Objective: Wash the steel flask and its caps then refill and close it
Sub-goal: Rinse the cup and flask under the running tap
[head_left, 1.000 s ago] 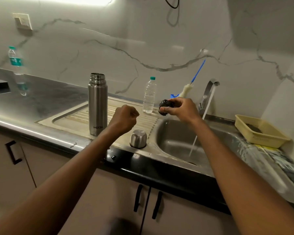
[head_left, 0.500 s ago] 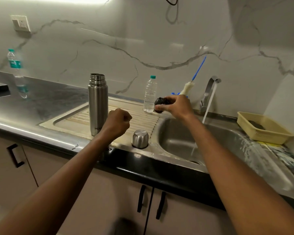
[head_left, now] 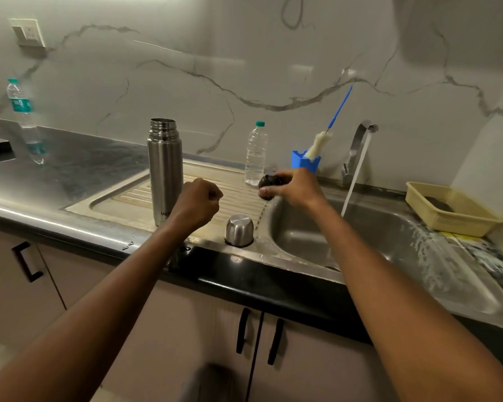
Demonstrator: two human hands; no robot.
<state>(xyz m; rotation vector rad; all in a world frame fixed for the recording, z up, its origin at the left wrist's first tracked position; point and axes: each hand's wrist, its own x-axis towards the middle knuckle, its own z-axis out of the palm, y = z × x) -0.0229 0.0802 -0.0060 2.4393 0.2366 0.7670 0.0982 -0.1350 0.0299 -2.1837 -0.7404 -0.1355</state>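
The open steel flask (head_left: 164,169) stands upright on the ribbed drainboard (head_left: 128,192). Its steel outer cap (head_left: 239,230) sits upside down near the front edge of the drainboard. My right hand (head_left: 295,187) holds the black inner cap (head_left: 266,185) at the left rim of the sink basin (head_left: 375,227), low over the drainboard. My left hand (head_left: 198,203) is curled into a fist and holds nothing, just right of the flask's lower body. Water runs from the tap (head_left: 357,146) into the basin.
A clear plastic water bottle (head_left: 255,153) stands behind my right hand. A blue holder (head_left: 304,161) with a bottle brush (head_left: 320,143) sits by the tap. A yellow tray (head_left: 450,208) is at the right, another bottle (head_left: 24,117) far left.
My right hand has carried the black inner cap leftward and down, from over the basin to the drainboard's edge. My left fist stays near the flask.
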